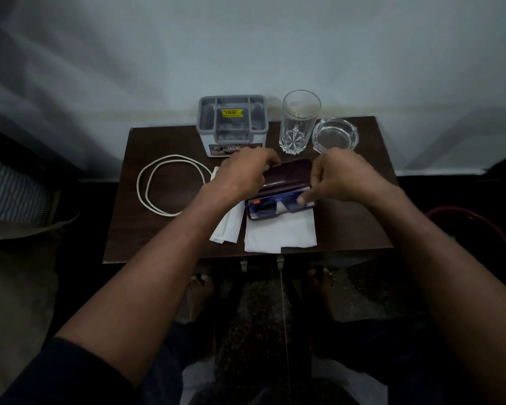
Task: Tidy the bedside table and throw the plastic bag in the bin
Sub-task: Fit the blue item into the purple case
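Note:
A dark maroon glasses case [287, 178] lies open in the middle of the brown bedside table [146, 229], with blue-framed glasses [278, 203] inside its lower half. My left hand [244, 173] grips the lid at its left end. My right hand [341, 176] holds the lid's right side, one fingertip pressing on the glasses. The case rests on a white tissue [281, 236]; a second folded white tissue [227, 226] lies partly under my left wrist. No plastic bag is visible.
A grey organiser box [232, 124] with a yellow sticker stands at the back, beside a tall glass [298, 121] and a glass ashtray [335, 134]. A coiled white cable [170, 184] lies at the left. A red bin rim [479, 223] shows at the right; bedding lies to the left.

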`<state>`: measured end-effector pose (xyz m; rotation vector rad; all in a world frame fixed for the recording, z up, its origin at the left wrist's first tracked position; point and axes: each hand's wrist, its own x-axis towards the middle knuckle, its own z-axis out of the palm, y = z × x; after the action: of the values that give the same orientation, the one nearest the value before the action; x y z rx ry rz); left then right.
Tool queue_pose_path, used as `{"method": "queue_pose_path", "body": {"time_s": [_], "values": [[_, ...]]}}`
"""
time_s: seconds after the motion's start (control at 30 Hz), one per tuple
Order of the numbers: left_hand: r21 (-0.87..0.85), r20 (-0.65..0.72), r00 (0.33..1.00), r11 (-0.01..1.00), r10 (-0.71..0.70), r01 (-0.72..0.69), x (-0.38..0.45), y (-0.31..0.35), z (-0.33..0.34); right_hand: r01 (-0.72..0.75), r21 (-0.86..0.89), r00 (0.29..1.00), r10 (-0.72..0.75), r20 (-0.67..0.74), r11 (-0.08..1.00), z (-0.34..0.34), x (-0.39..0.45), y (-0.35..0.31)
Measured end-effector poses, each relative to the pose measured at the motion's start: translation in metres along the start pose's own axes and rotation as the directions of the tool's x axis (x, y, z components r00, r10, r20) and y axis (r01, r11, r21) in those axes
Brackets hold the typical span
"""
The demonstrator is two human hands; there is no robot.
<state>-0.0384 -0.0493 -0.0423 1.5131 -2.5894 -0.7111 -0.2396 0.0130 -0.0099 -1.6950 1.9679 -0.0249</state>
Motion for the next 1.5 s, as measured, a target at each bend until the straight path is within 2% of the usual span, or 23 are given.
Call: {"method": "queue_pose_path", "body": {"time_s": [0.07,0.17,0.23,0.3,0.47,0.57,0.7,0.8,0.93,1.03,1.13,1.27,1.4,1.43,1.5], "values": [[-0.013,-0.032,0.999,1.0,-0.008,0.007,0.0,0.002,-0.001,-0.088,0.013,0.992,0.087,0.086,0.996,0.007,0.001,0.001],[-0.079,-0.057,0.998,0.997,-0.03,0.025,0.0,0.001,-0.001,-0.193,0.255,0.974,0.152,0.17,0.948,0.019,0.0,-0.004],[-0.152,-0.037,0.999,0.988,-0.019,0.013,0.0,-0.002,-0.003,-0.201,0.326,0.976,0.161,0.144,0.924,0.027,0.003,-0.002],[-0.242,0.013,1.0,0.97,0.009,-0.006,-0.001,-0.006,-0.005,-0.19,0.32,0.981,0.169,0.092,0.928,0.032,0.008,0.001],[-0.43,0.163,0.977,0.901,0.138,-0.055,-0.008,-0.014,-0.007,-0.184,0.387,0.983,0.161,0.093,0.903,0.027,0.004,0.006],[-0.377,0.21,0.96,0.921,0.185,-0.095,-0.012,-0.016,-0.004,-0.177,0.476,0.984,0.172,0.054,0.862,0.028,0.005,0.009],[-0.213,0.139,0.96,0.954,0.242,-0.21,-0.015,-0.013,0.01,-0.199,0.575,0.98,0.175,0.096,0.794,0.026,0.007,0.01],[-0.24,0.066,0.966,0.944,0.249,-0.227,-0.018,-0.01,0.007,-0.249,0.724,0.966,0.11,0.235,0.643,0.017,0.004,0.006],[-0.252,-0.058,0.963,0.929,0.263,-0.269,-0.02,-0.003,-0.001,-0.247,0.865,0.969,0.108,0.222,0.436,0.01,0.002,0.001],[-0.337,-0.037,0.984,0.925,0.176,-0.178,-0.02,0.0,-0.005,-0.245,0.901,0.969,0.112,0.219,0.359,0.008,0.004,0.003],[-0.474,0.057,0.996,0.88,0.062,-0.028,-0.018,0.003,-0.009,-0.246,0.921,0.968,0.13,0.216,0.302,0.005,0.006,0.003],[-0.589,0.114,0.99,0.797,-0.086,0.137,-0.015,0.017,0.003,-0.201,0.922,0.971,0.192,0.143,0.33,0.008,0.008,-0.001],[-0.689,0.123,0.978,0.694,-0.169,0.207,-0.011,0.035,0.012,-0.144,0.922,0.962,0.269,0.045,0.359,0.01,0.013,-0.002],[-0.717,0.151,0.975,0.661,-0.161,0.22,-0.01,0.042,0.014,-0.139,0.911,0.957,0.288,0.023,0.389,0.009,0.016,0.0],[-0.724,0.178,0.976,0.655,-0.125,0.216,-0.01,0.058,0.023,-0.15,0.807,0.945,0.323,-0.053,0.571,0.007,0.021,0.009]]}}
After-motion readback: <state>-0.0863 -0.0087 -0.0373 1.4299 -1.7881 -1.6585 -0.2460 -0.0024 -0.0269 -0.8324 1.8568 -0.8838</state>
